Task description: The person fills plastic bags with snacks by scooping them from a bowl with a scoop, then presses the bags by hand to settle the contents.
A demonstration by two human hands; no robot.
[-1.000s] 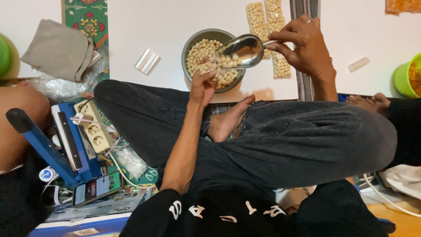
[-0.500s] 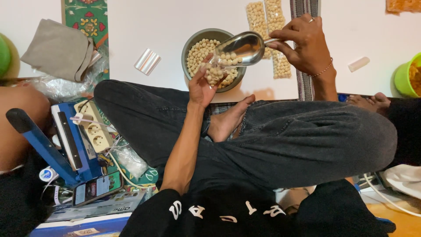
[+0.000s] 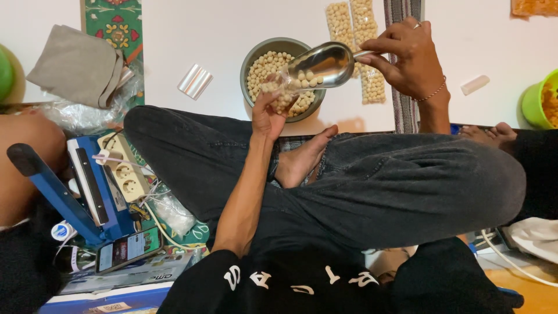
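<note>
The left hand is pinching a small clear bag closed-fingered by its lower part, holding it upright over the near rim of a grey metal bowl. The bag is already holding a layer of pale round snack balls. The right hand is gripping the handle of a shiny metal scoop, fingers wrapped around it, and the scoop's mouth is touching the open top of the bag, with a few balls sitting at its lip. A thin bracelet is showing on the right wrist.

The bowl is sitting on the white bench, filled with the same pale balls, just under the scoop. Beyond the scoop, two filled long bags are lying side by side. To the left, a small stack of empty clear bags is resting on the bench. The person's crossed legs in dark trousers are filling the foreground. At far left, a blue heat sealer is standing beside a white power strip and a phone. A green container is sitting at the right edge.
</note>
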